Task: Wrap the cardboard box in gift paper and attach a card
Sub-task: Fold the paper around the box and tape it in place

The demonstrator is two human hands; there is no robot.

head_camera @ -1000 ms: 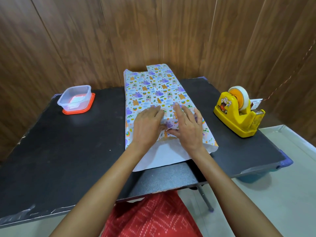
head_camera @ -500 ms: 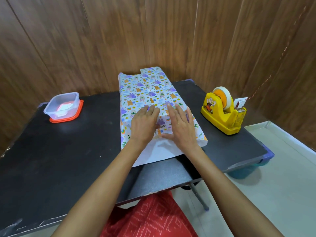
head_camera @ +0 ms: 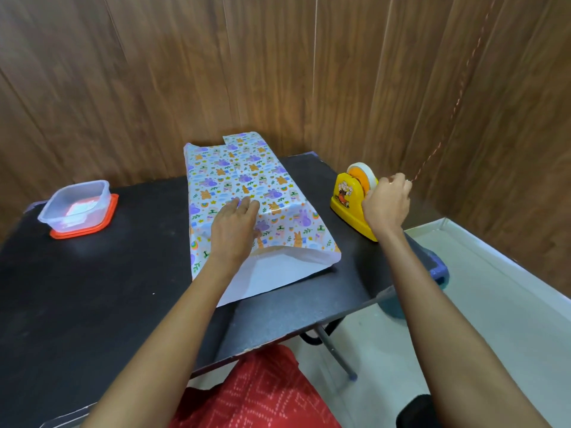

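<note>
Colourful gift paper (head_camera: 272, 193) with animal prints lies folded over the box in the middle of the black table (head_camera: 92, 298); the box itself is hidden under the paper. The paper's white inner side (head_camera: 278, 273) shows at the near end. My left hand (head_camera: 234, 230) presses flat on the overlapped paper with straight fingers. My right hand (head_camera: 386, 202) is at the yellow tape dispenser (head_camera: 346, 199) on the right, fingers curled at its far end and pinching the tape end.
A clear plastic container (head_camera: 74, 205) on an orange lid sits at the table's left rear, with something white inside. A wood-panelled wall stands right behind the table. A blue object (head_camera: 438, 270) sticks out under the table's right edge. White floor lies to the right.
My right hand left the paper and moved right to the tape dispenser. My left hand stayed pressing on the paper fold.
</note>
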